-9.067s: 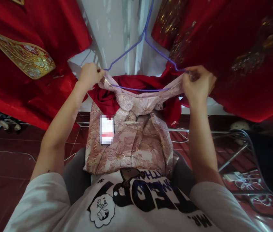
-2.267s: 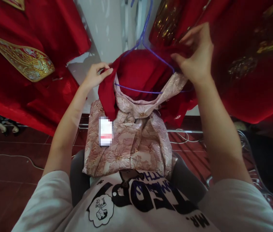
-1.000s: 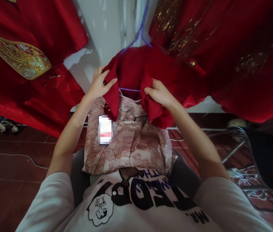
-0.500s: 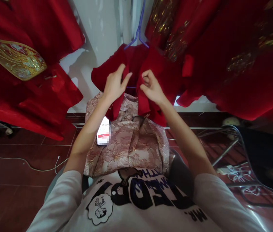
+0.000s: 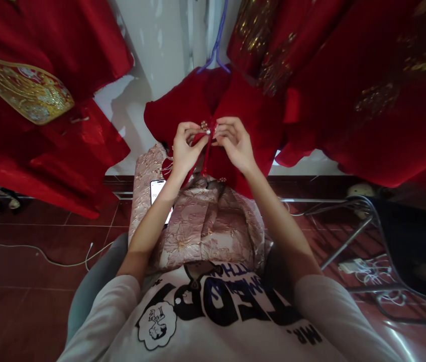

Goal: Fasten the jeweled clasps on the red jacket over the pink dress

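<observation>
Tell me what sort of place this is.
Probably a costume or bridal-wear shop or storeroom. Red gold-embroidered robes hang all around, a red jacket hangs on a purple hanger, and a pink brocade garment lies across the person's lap.

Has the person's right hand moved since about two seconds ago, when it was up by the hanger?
Yes. The right hand has come down and inward from the purple wire hanger, meeting the left hand at the red jacket's front.
</observation>
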`<move>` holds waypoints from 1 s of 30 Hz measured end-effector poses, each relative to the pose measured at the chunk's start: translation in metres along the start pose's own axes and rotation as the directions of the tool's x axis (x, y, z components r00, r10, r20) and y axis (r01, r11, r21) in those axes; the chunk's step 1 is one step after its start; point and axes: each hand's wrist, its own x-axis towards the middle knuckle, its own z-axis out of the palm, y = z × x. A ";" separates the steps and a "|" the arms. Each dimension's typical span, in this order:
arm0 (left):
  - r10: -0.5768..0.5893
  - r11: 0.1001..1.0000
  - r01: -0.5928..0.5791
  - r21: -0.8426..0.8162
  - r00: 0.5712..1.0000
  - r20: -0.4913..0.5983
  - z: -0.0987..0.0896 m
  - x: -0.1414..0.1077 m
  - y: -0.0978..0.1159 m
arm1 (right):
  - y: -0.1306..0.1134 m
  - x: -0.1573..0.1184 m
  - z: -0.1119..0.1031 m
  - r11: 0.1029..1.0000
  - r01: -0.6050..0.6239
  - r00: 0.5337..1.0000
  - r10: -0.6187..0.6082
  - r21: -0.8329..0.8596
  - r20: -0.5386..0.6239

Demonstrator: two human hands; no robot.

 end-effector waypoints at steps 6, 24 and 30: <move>0.078 0.995 -0.080 0.063 0.996 0.040 -0.008 -0.003 0.008 | -0.005 -0.005 0.002 0.999 0.042 0.996 -0.044 -0.022 -0.072; 0.133 0.965 -0.167 0.200 0.976 0.175 -0.022 0.005 0.043 | -0.026 -0.016 0.004 0.993 0.066 0.971 -0.087 -0.099 -0.221; 0.138 0.961 -0.180 0.212 0.971 0.195 -0.021 0.005 0.045 | -0.021 -0.014 0.001 0.994 0.048 0.974 -0.069 -0.099 -0.217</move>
